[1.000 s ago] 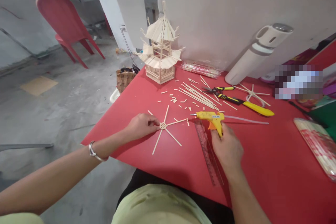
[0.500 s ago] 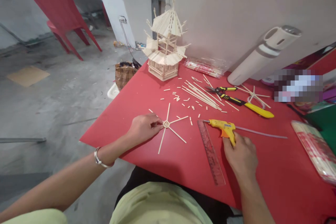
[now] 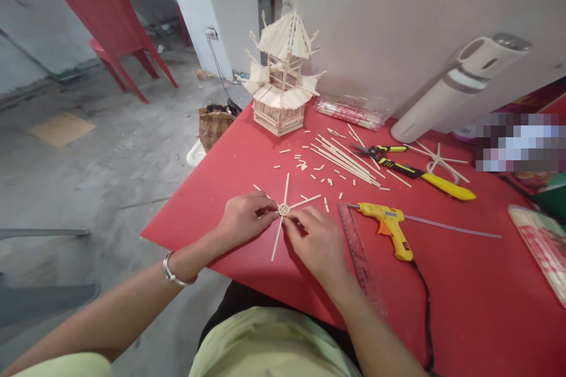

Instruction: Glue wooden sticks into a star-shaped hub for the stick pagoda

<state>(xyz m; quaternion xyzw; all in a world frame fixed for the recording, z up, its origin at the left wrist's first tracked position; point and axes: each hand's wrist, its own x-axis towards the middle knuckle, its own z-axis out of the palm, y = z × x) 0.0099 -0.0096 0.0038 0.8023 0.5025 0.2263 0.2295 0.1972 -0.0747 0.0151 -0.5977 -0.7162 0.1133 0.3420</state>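
Both hands: closed in on the hub (image 3: pixel 283 210) of the spoked stick frame (image 3: pixel 287 188), flat on the red tabletop (image 3: pixel 469 283).
Left hand (image 3: pixel 245 217): thumb and finger pinching the hub's edge.
Right hand (image 3: pixel 317 240): fingertips at the opposite side; pinch unconfirmed.
Hot-glue gun (image 3: pixel 391 221): since released, nozzle at the ruler (image 3: pixel 356 247).
Hub joint: judged under two-handed adjustment, gluing paused.

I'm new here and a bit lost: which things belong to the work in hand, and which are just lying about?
Part of the work, it seems:
stick star, between left hand and right hand
glue gun
loose sticks
perhaps ruler, cutters and stick tower

Likely just lying about:
flask
red chair
checked bag
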